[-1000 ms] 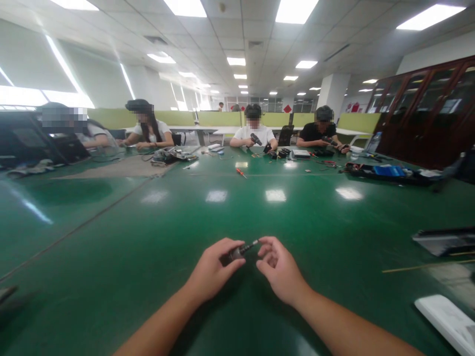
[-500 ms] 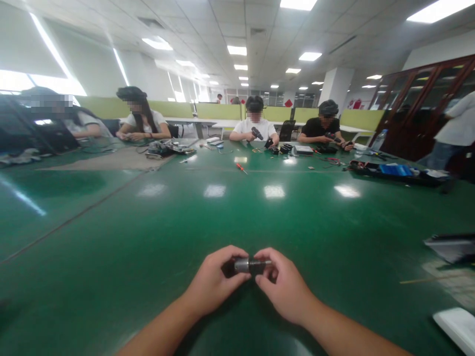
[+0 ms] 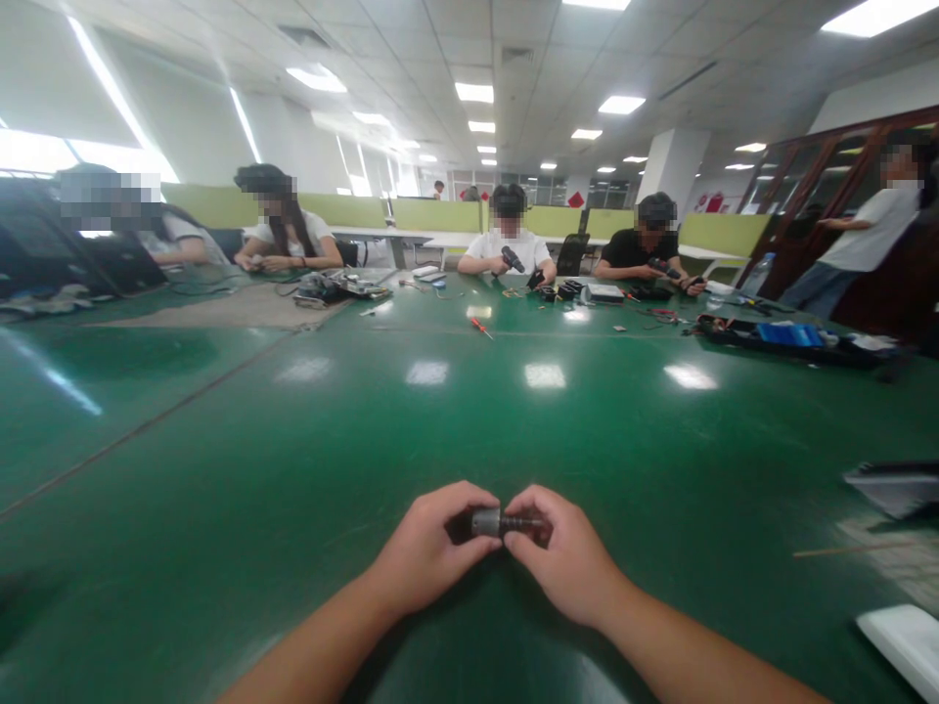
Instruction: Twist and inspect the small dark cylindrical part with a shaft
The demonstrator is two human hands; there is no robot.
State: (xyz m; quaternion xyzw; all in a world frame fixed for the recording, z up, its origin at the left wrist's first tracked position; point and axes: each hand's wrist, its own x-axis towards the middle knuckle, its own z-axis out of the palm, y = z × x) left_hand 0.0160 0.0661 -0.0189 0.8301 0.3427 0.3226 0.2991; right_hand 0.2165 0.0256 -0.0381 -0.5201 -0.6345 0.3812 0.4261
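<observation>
A small cylindrical metal part (image 3: 485,522), grey with a narrower dark shaft to its right, lies sideways between my two hands just above the green table (image 3: 352,430). My left hand (image 3: 429,543) is curled round its wide grey end, thumb below and fingers above. On the narrower end, the thumb and fingers of my right hand (image 3: 568,552) are closed. The two hands nearly meet in the middle. Fingers hide part of both ends, and the exact kind of part cannot be made out.
A red screwdriver (image 3: 481,328) lies farther up the table. At right are a black tray (image 3: 792,344) with blue items, a thin stick (image 3: 843,550) and a white object (image 3: 902,640). Across the table sit several people, one with a power drill (image 3: 512,259); another person (image 3: 858,230) stands at right.
The right thumb and fingers have shifted on the narrow end of the metal part, and the thumb has moved up against it. The standing person at right has come further into view.
</observation>
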